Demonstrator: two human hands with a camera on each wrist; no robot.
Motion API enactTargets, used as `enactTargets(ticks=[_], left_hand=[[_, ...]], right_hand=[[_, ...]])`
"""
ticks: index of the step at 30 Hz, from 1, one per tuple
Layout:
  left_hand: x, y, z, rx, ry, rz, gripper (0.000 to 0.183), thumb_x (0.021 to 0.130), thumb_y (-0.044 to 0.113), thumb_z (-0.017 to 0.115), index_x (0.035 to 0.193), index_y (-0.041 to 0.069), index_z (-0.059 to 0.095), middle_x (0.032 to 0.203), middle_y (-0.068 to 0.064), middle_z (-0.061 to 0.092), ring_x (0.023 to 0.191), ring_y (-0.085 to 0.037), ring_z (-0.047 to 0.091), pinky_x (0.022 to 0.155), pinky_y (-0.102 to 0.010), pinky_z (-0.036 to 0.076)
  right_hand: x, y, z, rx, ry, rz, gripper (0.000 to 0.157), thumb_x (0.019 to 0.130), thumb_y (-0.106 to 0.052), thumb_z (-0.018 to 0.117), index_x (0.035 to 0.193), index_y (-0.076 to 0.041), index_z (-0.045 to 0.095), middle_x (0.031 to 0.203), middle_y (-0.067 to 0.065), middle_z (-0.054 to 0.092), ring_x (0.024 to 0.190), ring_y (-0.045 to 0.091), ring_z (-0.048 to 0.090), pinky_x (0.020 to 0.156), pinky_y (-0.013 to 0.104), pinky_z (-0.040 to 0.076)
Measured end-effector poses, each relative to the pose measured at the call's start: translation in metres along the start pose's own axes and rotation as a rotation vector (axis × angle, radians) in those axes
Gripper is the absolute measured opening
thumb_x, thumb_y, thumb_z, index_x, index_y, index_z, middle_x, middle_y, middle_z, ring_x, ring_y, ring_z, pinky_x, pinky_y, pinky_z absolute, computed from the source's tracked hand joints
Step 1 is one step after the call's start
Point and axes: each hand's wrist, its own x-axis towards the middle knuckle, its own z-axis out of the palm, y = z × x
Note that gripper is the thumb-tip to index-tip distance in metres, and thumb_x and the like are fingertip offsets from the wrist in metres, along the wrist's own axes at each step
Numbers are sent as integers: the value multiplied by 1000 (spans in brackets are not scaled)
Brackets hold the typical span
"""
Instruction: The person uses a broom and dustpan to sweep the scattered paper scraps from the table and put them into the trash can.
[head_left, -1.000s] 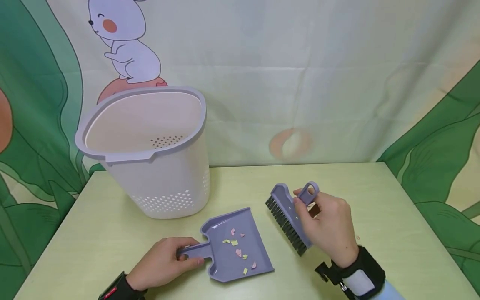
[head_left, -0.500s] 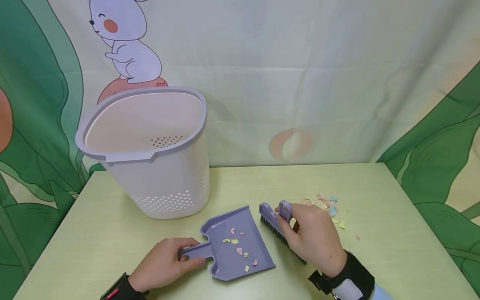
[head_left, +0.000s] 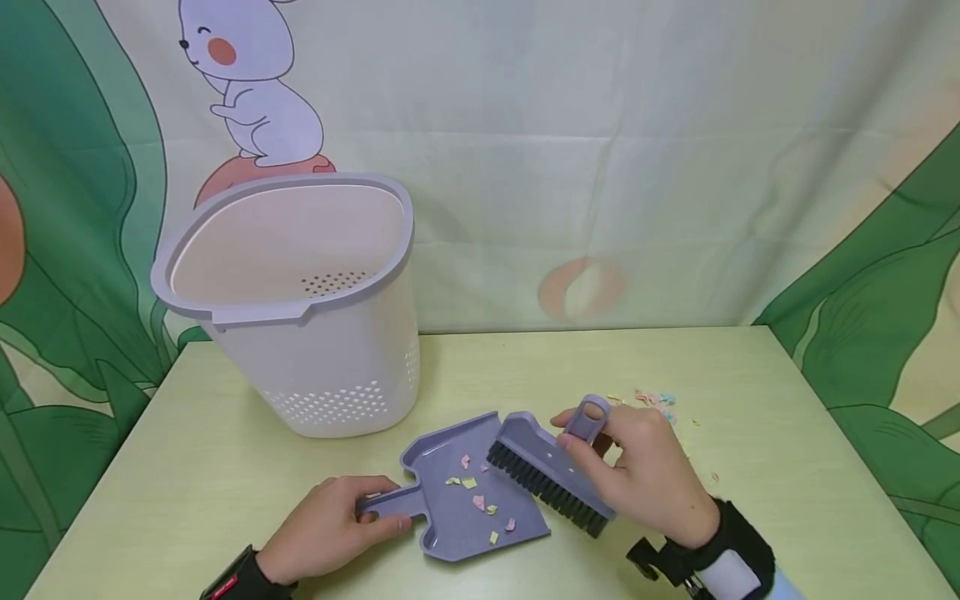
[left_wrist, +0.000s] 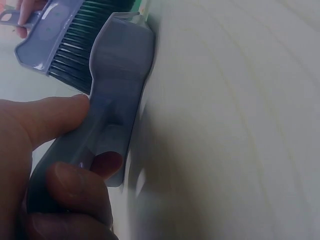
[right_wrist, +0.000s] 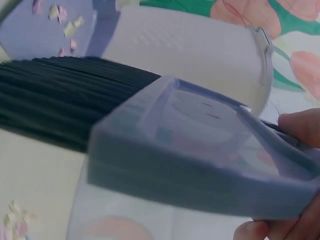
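Note:
My left hand (head_left: 330, 527) grips the short handle of a purple dustpan (head_left: 450, 533), which lies on the table with its wide lip facing right. Several pink and yellow paper scraps (head_left: 478, 502) are scattered in the pan. In my right hand (head_left: 647, 471) is a purple hand brush (head_left: 551, 458), held by its looped handle. Its dark bristles (head_left: 543, 490) hang over the pan's right lip in the head view; whether they touch it I cannot tell. In the left wrist view, fingers (left_wrist: 80, 192) curl round the dustpan handle (left_wrist: 65, 160).
A tall white basket (head_left: 337, 358) with a purple rim stands behind the dustpan at the left. More pink, blue and yellow scraps (head_left: 656, 402) lie on the table (head_left: 787, 433) behind my right hand. A printed curtain (head_left: 675, 167) hangs along the back edge.
The brush went down to the table right of the dustpan, then moved left over the pan's lip with its bristles tipped up into view. The dustpan and left hand have barely shifted.

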Motion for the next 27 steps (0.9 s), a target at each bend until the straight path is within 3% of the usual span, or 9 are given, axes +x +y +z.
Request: enactTargets(ticks=[8,13,20,27], left_hand=[[0,1,0,-1,3,9,21,88,55,77,87,37,66,60,17,38,54,2,36,53,-21,24],[0,2,-1,-5,1,7,22,88,55,77,86,37,66,60,17,38,54,2,36,53,-21,24],[0,2,-1,-11,-4,7,21,88,55,77,88,36,67,60,16,38,54,2,36,53,-21,24],[-1,2,-1,5,10,9,21,88,56,77,88,37,67,60,17,38,54,2,36,53,-21,24]], right_hand=[[4,9,-19,-40,93,114,13,90,-4,78,101,-11,78,84,-4,77,57,-1,56,50,17,45],[5,16,-21,-138,152,162,10,90,-5,77,99,-8,78,78,-2,75,55,0,57,49,16,46],[1,28,-4,-351,109,166,9,89,-14,79,94,-7,77,74,1,74,52,0,52,48,19,41],[-4,15,19,-322,58,106,9,88,-17,81,85,-14,73,66,-8,65,52,-6,47,53,18,40]])
